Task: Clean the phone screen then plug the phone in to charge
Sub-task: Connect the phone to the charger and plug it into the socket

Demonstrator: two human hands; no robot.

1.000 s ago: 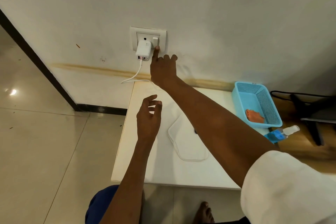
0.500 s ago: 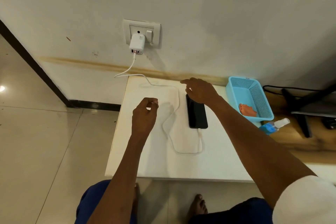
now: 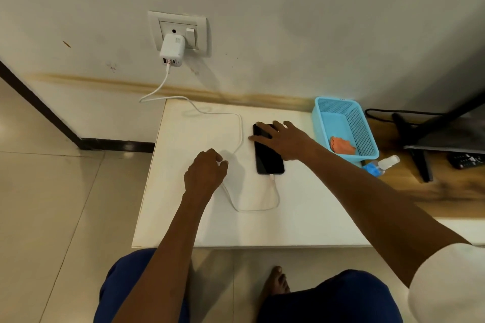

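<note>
A black phone (image 3: 269,156) lies screen up on the white table (image 3: 301,215). A white cable (image 3: 258,209) is plugged into its near end. The cable loops over the table up to a white charger (image 3: 172,51) in the wall socket (image 3: 200,34). My right hand (image 3: 284,139) lies across the far end of the phone, fingers spread and fairly straight, thumb at the phone's left edge. My left hand (image 3: 206,172) hovers left of the phone with loosely curled fingers, right beside the cable; I see nothing held in it.
A blue plastic basket (image 3: 367,136) at the table's right holds an orange cloth (image 3: 342,145). A small spray bottle (image 3: 380,166) lies just in front of it. Further right are a black stand leg (image 3: 414,144) and a remote (image 3: 467,158). My knees and a bare foot are below the table edge.
My right hand left the wall switch, came down and now rests on the phone's far end. My left hand sank a little toward the table beside the cable.
</note>
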